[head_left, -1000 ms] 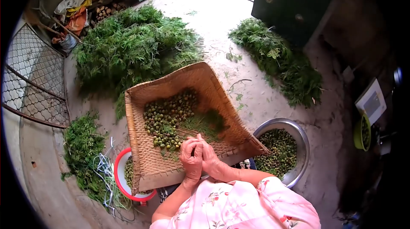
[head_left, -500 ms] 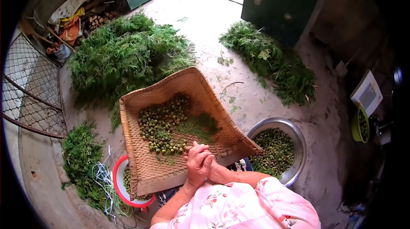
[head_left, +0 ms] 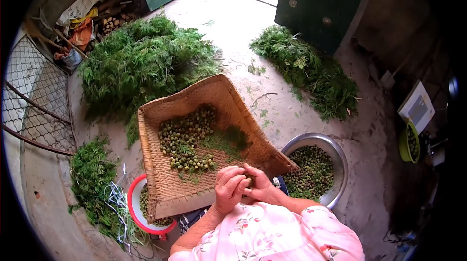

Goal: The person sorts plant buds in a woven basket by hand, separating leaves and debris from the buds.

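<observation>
A woven basket rests tilted at my lap. Small green-brown fruits lie piled in its left and middle part, with green sprigs to their right. Over the basket's near edge, my left hand and my right hand meet with curled fingers. A small greenish round fruit shows between them, partly hidden, and my right hand's fingers close on it. What my left hand holds, if anything, is hidden by its fingers.
A metal basin of fruits is at the right, a red-rimmed bowl at the left. Cut green branches lie beyond the basket, more branches at the back right. A green basket stands far right.
My clasped hands have come slightly apart and shifted right, toward my body. A fruit now shows between them. The view moved a little between the earlier frames.
</observation>
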The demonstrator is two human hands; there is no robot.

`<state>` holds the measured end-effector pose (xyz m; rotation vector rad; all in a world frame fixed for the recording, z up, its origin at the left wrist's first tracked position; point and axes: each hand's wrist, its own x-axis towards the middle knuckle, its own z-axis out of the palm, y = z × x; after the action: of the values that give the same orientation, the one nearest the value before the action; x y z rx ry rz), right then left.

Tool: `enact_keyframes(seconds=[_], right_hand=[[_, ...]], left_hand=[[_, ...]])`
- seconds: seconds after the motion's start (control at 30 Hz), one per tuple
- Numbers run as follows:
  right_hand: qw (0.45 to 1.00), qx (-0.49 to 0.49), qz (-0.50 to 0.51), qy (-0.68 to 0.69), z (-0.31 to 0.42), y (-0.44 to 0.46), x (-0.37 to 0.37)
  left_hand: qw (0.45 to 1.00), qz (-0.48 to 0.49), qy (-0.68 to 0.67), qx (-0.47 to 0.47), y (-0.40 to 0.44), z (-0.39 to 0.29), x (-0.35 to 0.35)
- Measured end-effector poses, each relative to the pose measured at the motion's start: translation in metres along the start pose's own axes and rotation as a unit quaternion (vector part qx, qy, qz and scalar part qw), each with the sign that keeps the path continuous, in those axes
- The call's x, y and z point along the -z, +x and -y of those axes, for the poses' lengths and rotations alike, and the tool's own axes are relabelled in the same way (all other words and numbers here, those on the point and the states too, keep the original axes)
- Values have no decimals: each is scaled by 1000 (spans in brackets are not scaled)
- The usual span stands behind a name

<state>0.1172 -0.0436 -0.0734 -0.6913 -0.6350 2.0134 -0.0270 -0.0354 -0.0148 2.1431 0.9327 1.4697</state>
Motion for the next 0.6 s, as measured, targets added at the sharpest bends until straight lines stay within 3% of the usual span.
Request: enact_keyframes(seconds=[0.03,0.07,0.13,0.2,0.4,0.5,0.6], right_hand=[[964,-104,-124,213,13,-13,-8],[942,-120,-94,298,11,-21,7],[957,-66,-85,271,11,-42,32],[968,-30,-1,250,10,-64,70],[961,85,-142,220,14,-125,117],[920,106,-292,237,6,-134,151],[819,137,-476,288,-3,-135,198]], left_hand=[[1000,0,8,13,-4,5,1],[1000,-6,10,27,-11,12,0],[998,-4,30,51,-24,23,0],[997,10,41,60,-41,32,0],[989,91,116,32,-67,46,-2],[966,196,168,23,-73,50,-2],[953,226,201,17,-73,48,-2]])
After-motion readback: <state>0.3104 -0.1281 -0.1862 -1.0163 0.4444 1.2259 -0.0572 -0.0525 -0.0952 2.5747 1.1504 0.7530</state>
